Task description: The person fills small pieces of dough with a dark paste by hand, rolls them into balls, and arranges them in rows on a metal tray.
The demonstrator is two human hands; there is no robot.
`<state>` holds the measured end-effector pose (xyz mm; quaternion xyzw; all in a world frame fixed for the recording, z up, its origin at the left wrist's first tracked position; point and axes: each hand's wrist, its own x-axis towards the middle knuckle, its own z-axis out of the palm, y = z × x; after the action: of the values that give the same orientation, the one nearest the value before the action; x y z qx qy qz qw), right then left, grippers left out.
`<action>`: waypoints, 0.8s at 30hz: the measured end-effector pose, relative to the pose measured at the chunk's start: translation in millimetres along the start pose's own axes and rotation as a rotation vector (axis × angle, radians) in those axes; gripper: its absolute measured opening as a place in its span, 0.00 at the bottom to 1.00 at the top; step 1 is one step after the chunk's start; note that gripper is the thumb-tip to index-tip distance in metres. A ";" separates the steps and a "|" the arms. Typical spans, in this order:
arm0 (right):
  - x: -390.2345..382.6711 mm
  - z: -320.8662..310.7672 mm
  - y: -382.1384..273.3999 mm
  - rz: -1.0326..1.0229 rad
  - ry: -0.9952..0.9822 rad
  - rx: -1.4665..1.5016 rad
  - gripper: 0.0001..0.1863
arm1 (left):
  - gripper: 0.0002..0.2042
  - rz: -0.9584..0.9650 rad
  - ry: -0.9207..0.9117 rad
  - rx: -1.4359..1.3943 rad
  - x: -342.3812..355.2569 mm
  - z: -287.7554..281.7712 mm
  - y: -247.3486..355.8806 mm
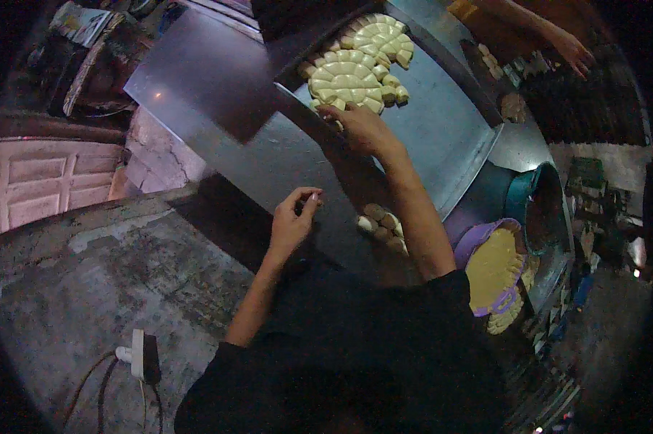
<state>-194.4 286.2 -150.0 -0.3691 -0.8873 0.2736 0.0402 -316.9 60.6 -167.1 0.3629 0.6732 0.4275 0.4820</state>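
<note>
In a large metal tray (442, 137), pale yellow pieces of dough (348, 76) are packed in rounded, shell-like clusters at the far left. My right hand (362, 129) reaches over the tray's near left edge, fingers bent down at the near end of the dough. A bit of pale dough shows under those fingertips; the rest is covered by the hand. My left hand (291, 220) hangs over the metal table (247, 170), its fingers curled and thumb and forefinger close together. Whatever it may hold is too small to make out. Several dough balls (381, 228) lie beside my right forearm.
At the right stand a purple basin (478, 235) with a yellow mass in it and a dark teal tub (522, 195). Another person's arm (550, 40) extends past the tray's far right. A power strip (140, 354) with cords lies at the lower left.
</note>
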 end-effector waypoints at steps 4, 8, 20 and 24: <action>-15.7 2.4 8.7 -0.106 0.197 0.057 0.24 | 0.10 0.144 0.039 0.031 -29.3 -5.4 0.7; -44.1 7.6 19.9 0.021 0.528 0.448 0.18 | 0.11 0.070 -0.078 -0.013 -52.1 11.4 15.7; -315.9 -13.5 -21.2 0.206 0.504 0.993 0.12 | 0.11 0.465 -0.005 0.219 -34.4 118.6 56.7; -415.1 3.9 -26.5 0.283 0.442 1.000 0.11 | 0.17 0.498 0.170 0.901 56.7 144.2 56.4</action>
<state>88.4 -12.0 -85.5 -0.4689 -0.5618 0.5797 0.3583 -189.6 165.1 -158.6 0.6477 0.7203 0.2250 0.1052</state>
